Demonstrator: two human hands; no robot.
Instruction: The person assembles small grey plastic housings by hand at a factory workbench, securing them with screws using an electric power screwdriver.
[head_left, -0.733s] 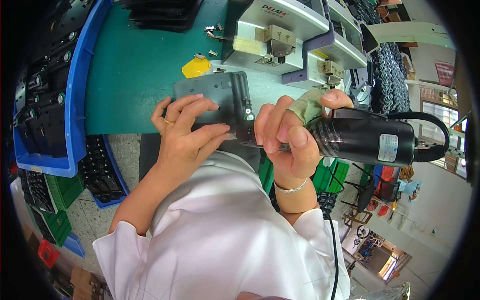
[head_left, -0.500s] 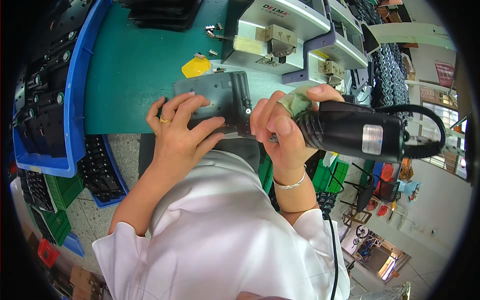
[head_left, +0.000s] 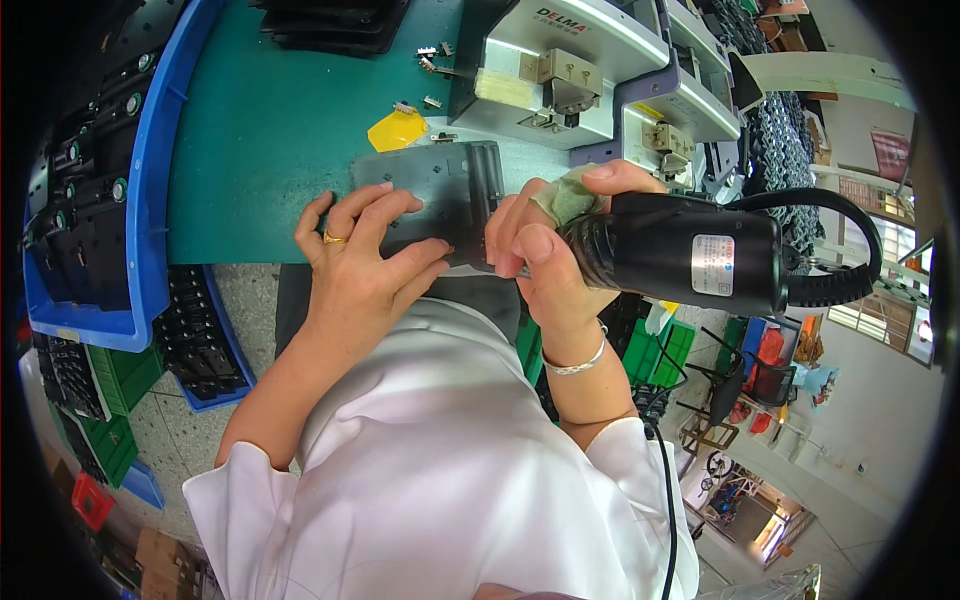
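A dark plastic panel lies at the near edge of the green work table, a ridge along its right side. My left hand, with a ring on one finger, holds it there, fingertips on its face and the thumb by its near edge. In my right hand is a black electric screwdriver, held almost level, its cord looping off to the right. Green cloth is wrapped where my fingers grip it. The tool's tip points at the panel's right edge; my fingers hide the contact.
Beyond the panel lie a yellow piece and several small switches. Metal machines stand at the back right, and black panels are stacked at the back. A blue bin of black parts stands left.
My right hand has moved slightly left with the electric screwdriver, closer to the panel's right edge. My left hand stays on the panel.
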